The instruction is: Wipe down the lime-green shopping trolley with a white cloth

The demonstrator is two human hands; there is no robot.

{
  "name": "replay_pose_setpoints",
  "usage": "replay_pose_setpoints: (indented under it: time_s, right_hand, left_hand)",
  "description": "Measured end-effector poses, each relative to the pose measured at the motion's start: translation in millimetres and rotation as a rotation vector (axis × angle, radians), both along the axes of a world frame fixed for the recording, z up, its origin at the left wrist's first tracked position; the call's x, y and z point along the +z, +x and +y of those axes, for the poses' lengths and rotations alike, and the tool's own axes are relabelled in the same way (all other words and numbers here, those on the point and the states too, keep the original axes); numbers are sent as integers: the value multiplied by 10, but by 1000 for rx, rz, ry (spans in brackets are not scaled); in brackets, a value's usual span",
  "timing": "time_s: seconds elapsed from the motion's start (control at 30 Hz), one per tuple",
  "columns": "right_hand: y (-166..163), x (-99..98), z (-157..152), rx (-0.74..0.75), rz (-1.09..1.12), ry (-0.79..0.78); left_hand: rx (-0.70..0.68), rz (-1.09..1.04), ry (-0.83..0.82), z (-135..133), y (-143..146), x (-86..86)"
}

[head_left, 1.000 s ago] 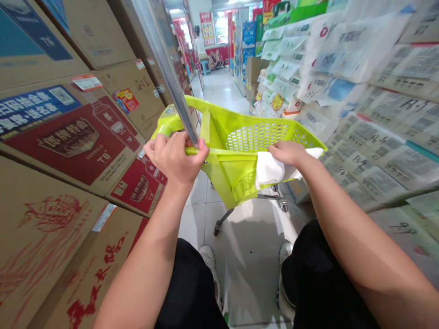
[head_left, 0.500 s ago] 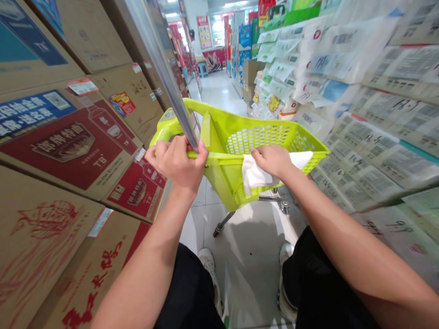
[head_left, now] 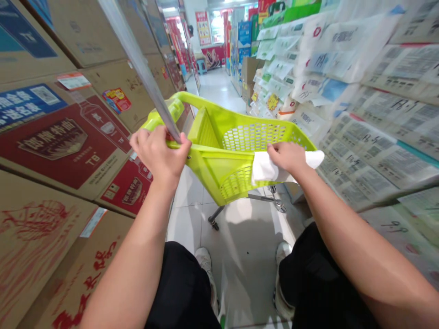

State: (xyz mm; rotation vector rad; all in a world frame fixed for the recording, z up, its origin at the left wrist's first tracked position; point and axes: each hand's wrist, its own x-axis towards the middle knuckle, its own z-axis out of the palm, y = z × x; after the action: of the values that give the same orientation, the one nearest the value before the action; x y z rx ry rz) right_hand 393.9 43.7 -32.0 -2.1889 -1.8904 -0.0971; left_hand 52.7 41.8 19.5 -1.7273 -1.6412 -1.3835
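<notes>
A lime-green shopping cart (head_left: 224,165) with a perforated basket stands sideways before me. My left hand (head_left: 161,153) is closed round its rim at the handle end, beside the foot of a slanting metal pole (head_left: 146,77). Over the near rim, towards the narrow end, lies a white cloth (head_left: 263,167). My right hand (head_left: 288,157) presses that cloth onto the rim with the fingers curled over it; the fingertips are partly hidden. Part of the cloth sticks out to the right of the hand.
Stacked cardboard cartons (head_left: 61,146) line the left side. Piles of plastic-wrapped paper packs (head_left: 363,141) rise on the right. An aisle floor (head_left: 219,91) runs ahead, with a blue stool (head_left: 201,67) and a person (head_left: 195,43) far off. My shoes (head_left: 206,262) stand on the tiles below the cart.
My right hand has slid right along the rim with the white cloth. The cart, the pole and my left hand have shifted a little left in view.
</notes>
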Motion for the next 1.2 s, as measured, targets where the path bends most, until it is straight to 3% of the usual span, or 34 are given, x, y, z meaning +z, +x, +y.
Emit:
replay_pose_setpoints:
  time_s: [0.13, 0.27, 0.37, 0.57, 0.67, 0.8, 0.97, 1.1, 1.2]
  right_hand:
    - [358, -110, -34, -62, -14, 15]
    - [322, -146, -67, -46, -21, 56]
    - [-16, -112, -99, 30, -34, 126]
    - [-1091, 105, -277, 284, 136, 345]
    - [-1285, 198, -306, 285, 175, 318]
    - [-1007, 209, -184, 222, 107, 138]
    - [-306, 91, 16, -30, 38, -28]
    - [87, -21, 24, -160, 50, 2]
    - [58, -78, -19, -154, 50, 70]
  left_hand:
    - [2, -32, 22, 50, -110, -17]
    - [37, -25, 62, -16, -71, -36]
    - [63, -32, 61, -128, 76, -36]
    - [-3, -42, 15, -357, 402, -8]
    - [-38, -26, -9, -398, 422, 15]
    - [-31, 43, -16, -342, 291, 36]
    - [12, 38, 13, -188, 56, 19]
    - [28, 6, 23, -105, -48, -1]
    - [30, 7, 22, -110, -21, -4]
